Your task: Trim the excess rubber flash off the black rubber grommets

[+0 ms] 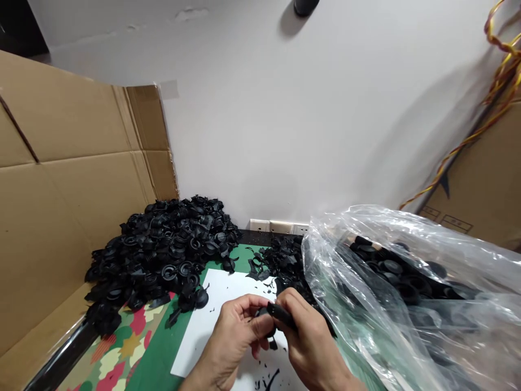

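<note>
Over a white sheet of paper [215, 304], my left hand [236, 336] pinches a small black rubber part [264, 313] between thumb and fingers, mostly covered by them. My right hand [305, 336] is closed around a dark elongated object [281, 315] whose near end meets the rubber part. Whether this is a tool handle or a strip of rubber I cannot tell. Black scraps [273, 344] lie on the paper below the hands. To the left rises a large heap of black ribbed rubber parts [171, 244] with ragged flash on them.
A pile of black trimmings [285, 258] sits behind the hands, near wall sockets [280, 227]. On the right, a clear plastic bag [358, 326] holds smooth black rubber parts [393, 266]. Cardboard [73, 179] walls off the left; a green mat [157, 347] lies under the paper.
</note>
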Demonstrator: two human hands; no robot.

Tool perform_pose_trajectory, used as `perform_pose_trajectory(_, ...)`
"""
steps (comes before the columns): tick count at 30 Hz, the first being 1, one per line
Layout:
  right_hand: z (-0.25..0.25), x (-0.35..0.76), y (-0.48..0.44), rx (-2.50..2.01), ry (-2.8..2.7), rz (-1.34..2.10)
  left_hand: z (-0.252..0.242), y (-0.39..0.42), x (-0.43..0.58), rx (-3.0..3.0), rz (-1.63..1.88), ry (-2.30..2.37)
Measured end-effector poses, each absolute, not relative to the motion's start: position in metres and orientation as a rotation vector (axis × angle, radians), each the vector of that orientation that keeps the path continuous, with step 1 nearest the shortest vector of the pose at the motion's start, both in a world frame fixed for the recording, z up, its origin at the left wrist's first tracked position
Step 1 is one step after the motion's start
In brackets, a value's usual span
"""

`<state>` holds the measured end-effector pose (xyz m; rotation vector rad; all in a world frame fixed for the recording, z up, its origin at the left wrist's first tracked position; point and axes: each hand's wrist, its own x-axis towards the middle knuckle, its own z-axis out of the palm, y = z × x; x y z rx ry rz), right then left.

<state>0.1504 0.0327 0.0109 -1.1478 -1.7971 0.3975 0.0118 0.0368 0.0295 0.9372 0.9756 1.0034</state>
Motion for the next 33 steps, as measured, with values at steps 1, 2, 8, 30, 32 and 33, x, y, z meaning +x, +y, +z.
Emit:
perform_pose_trajectory(1,0.009,0.147,0.031,-1.173,-1.799,0.366,0.026,0.035,0.014,0.931,1.033,1.012)
perform_pose_trajectory(2,0.007,0.143,0.030,-1.202,-1.782,0.350,0.023,0.034,0.017,0.931,1.077,1.054)
perform_pose_trajectory(8,0.013,0.139,0.039,-1.344,-1.504,0.462,0.010,0.014,0.024,0.946,1.390,1.229)
perform_pose_trajectory(30,0.019,0.145,0.022,-0.971,-1.420,0.941,0.010,0.013,0.005,0.575,1.252,0.738)
perform_pose_trajectory(32,0.018,0.142,0.022,-0.979,-1.451,0.952,0.012,0.013,0.005,0.565,1.214,0.704)
perform_pose_trajectory(33,0.018,0.141,0.022,-0.992,-1.475,0.929,0.012,0.014,0.006,0.567,1.200,0.702)
